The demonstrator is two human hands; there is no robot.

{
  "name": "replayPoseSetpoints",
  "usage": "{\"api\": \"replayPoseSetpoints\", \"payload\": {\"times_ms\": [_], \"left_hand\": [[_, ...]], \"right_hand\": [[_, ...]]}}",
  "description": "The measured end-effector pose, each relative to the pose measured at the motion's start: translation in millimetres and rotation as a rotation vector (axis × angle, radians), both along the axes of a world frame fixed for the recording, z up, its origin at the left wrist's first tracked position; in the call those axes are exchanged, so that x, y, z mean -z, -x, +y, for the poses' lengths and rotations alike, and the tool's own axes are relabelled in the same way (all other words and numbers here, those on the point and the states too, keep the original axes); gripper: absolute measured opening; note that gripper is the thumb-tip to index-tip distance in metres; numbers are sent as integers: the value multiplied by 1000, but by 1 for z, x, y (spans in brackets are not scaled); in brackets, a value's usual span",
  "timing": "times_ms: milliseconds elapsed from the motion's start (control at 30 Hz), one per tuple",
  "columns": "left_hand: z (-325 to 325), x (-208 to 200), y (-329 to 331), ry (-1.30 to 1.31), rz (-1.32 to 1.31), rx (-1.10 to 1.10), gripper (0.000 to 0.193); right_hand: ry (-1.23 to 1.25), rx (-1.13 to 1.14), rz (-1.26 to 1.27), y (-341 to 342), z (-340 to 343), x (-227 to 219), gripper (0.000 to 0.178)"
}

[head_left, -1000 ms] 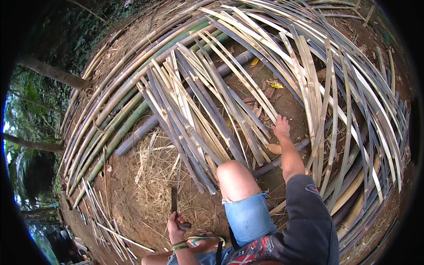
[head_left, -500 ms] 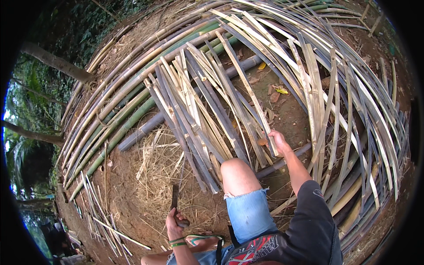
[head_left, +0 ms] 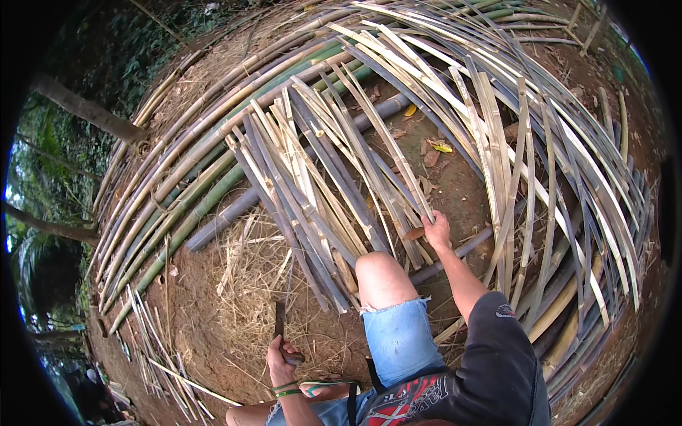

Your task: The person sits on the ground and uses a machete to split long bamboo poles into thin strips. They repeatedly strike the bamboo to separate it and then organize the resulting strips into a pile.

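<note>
My left hand, low in the picture and left of my legs, is closed round the wooden handle of a knife. Its dark, broad blade points up and away from me. My right hand, beyond my raised knee, grips the near end of a split bamboo strip. That strip runs away from me to the far left, with its far end over the pile of poles. Beside the right hand is a small rounded brown thing whose kind I cannot make out. Several more bamboo strips lie just left of the held one.
Round bamboo poles are stacked at the far left. A long heap of split strips curves round the right side. A thick dark pole lies crosswise under the strips. Shavings cover the ground; thin slats lie at left.
My right hand has moved slightly left and away from me along the strip, with its grip now at the strip's end. The left hand holds the knife much as before.
</note>
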State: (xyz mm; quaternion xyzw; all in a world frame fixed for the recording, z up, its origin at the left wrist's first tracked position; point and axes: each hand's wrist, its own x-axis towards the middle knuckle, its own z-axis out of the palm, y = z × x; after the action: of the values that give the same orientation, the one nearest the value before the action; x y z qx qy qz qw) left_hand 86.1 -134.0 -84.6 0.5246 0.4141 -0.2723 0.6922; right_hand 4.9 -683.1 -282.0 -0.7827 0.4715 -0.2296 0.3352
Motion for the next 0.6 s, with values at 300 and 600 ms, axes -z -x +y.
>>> {"api": "replayPoseSetpoints", "payload": {"times_ms": [300,600], "left_hand": [[11,9,1,31,-24,-44,26],[12,10,1,20,-1,-32,25]], "right_hand": [[-504,-26,-174,4,13,-26,27],[-103,173,-177,73,54,-70,32]]}}
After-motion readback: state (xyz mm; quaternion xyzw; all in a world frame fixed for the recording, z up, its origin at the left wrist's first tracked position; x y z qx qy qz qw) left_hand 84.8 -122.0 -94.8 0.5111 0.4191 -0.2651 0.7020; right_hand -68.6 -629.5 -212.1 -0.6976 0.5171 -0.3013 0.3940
